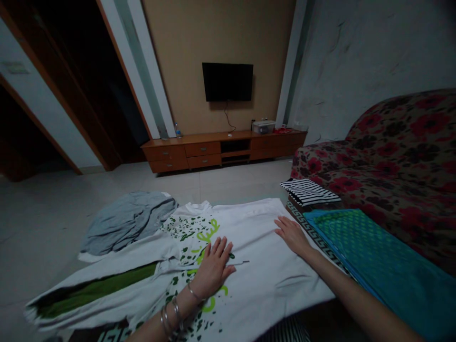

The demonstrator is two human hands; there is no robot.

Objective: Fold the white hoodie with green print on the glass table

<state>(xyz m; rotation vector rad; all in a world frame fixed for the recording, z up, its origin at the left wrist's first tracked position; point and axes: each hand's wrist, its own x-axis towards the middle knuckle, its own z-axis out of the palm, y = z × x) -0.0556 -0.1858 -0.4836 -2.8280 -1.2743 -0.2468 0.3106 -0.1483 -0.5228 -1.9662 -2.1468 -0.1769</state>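
A white long-sleeved shirt (256, 242) with green speckles and lime lettering lies spread in front of me, its neckline at the far left and its sleeves stretched toward the left. A green inside shows along one sleeve. My left hand (214, 266), with silver bangles on the wrist, rests flat on the printed chest, fingers spread. Near the hem on the right, my right hand (292, 235) lies palm down on the cloth, its fingers stretched out. A drawstring tip shows beside my left hand. Most of the surface below the shirt is hidden.
Crumpled grey clothing (128, 221) lies behind the sleeves. To the right are a folded teal-green cloth (377, 256), a folded striped garment (309, 191) and a floral sofa (399, 156). A low wooden cabinet (203, 149) stands against the far wall beneath a television (228, 81).
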